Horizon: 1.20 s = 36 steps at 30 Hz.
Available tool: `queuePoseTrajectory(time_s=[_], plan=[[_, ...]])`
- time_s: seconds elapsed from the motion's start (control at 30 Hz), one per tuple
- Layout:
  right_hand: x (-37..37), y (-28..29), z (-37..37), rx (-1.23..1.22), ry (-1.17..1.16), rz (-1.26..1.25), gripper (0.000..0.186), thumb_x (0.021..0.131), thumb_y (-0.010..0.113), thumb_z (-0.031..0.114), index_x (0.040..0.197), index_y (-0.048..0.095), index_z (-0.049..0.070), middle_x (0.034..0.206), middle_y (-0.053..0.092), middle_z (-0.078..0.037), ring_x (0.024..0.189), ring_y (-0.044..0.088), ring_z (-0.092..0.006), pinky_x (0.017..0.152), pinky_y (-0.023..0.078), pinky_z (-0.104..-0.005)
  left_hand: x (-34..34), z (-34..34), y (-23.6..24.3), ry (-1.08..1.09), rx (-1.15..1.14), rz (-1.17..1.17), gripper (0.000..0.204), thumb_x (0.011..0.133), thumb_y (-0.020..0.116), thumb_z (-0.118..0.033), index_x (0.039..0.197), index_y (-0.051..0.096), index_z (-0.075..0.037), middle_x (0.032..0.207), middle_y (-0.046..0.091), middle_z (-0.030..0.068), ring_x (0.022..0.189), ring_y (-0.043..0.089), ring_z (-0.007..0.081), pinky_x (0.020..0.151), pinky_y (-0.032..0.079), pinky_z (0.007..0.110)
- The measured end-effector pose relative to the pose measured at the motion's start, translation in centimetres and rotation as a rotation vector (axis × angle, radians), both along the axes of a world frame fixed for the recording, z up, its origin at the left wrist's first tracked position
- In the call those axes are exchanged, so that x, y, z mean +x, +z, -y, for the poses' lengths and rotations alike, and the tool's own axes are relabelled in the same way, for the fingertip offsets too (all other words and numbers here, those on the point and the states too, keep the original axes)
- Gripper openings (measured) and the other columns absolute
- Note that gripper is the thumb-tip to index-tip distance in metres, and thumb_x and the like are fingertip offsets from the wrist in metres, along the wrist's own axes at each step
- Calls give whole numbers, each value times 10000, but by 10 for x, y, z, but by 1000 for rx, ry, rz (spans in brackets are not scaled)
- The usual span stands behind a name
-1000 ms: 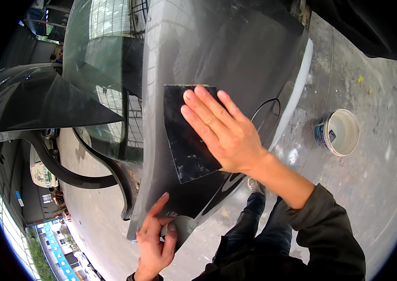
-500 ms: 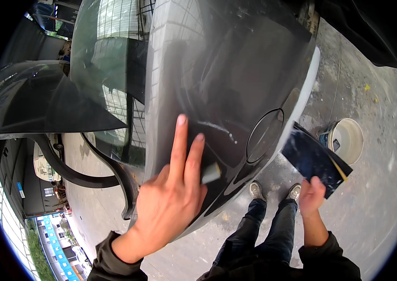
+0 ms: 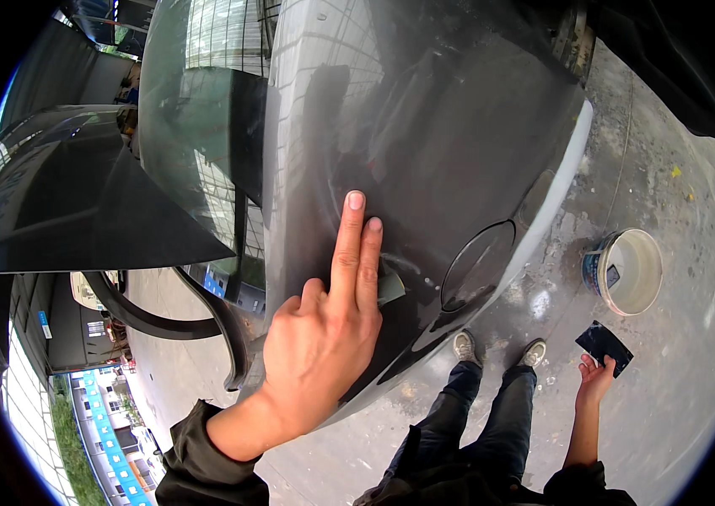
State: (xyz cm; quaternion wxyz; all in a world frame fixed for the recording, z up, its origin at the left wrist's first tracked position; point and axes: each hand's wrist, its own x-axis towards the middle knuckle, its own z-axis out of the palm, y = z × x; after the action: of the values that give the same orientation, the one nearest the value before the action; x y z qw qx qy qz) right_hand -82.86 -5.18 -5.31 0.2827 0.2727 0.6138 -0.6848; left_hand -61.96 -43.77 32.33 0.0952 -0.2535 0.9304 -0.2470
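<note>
My left hand [image 3: 319,337] has its index and middle fingers stretched out, fingertips on the dark grey car panel [image 3: 459,101]. Its other fingers are curled, and a small grey-green block [image 3: 390,287] pokes out from its grip, mostly hidden. A faint pale smear and some small spots mark the panel near the fingertips, left of the round fuel flap [image 3: 477,266]. My right hand [image 3: 595,378], low at the right and away from the car, grips a black rectangular sheet [image 3: 604,346] by its lower edge.
A white bucket [image 3: 636,282] with something small inside stands on the stained concrete floor [image 3: 669,405], beyond my shoes [image 3: 533,352]. A raised dark panel [image 3: 79,194] and rear window [image 3: 189,110] are at left. Behind lie a light vehicle and workshop wall.
My right hand came off the panel with the black sheet and moved down to the right. My left hand rose from the lower panel edge to rest two fingers on the panel.
</note>
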Motion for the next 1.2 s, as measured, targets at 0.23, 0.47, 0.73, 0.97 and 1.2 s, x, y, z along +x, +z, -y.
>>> queuePoseTrajectory(time_s=[0.23,0.47,0.73,0.97,1.2], plan=[[-73,-69,-2,223,-73,1,403,946,665,275,1227,572,1,1026,677,-130,728,725,-265,651,610,-336,4,5,-16,101,165,-268,856,706,643,2,1523,390,2,1658,278,164,722,702,283,544,548,352],[-151,-60,-28,186,-7,-129,483,946,679,315,1342,562,64,1388,559,-72,1110,669,-208,835,602,-347,5,-14,-56,186,208,-367,783,756,658,-42,1496,411,24,1674,199,193,751,729,316,598,571,414],[-19,119,85,-432,830,40,619,949,646,417,1463,498,105,1317,663,-72,1117,604,-190,935,481,-384,5,-84,-40,171,754,-443,327,868,632,-172,1173,659,-59,1118,715,164,943,708,346,810,585,449],[112,225,132,-435,1146,-244,381,874,762,27,1227,620,33,1020,726,-43,846,695,-116,710,575,-281,48,-127,-77,22,1067,-765,258,910,693,-239,1044,680,-19,911,671,159,816,669,374,712,530,451],[154,218,141,-280,954,-100,155,909,754,88,1045,687,51,835,710,-4,652,653,-89,567,536,-237,157,-93,-88,175,980,-994,253,944,712,-293,934,686,-42,668,666,122,611,664,312,589,513,407]])
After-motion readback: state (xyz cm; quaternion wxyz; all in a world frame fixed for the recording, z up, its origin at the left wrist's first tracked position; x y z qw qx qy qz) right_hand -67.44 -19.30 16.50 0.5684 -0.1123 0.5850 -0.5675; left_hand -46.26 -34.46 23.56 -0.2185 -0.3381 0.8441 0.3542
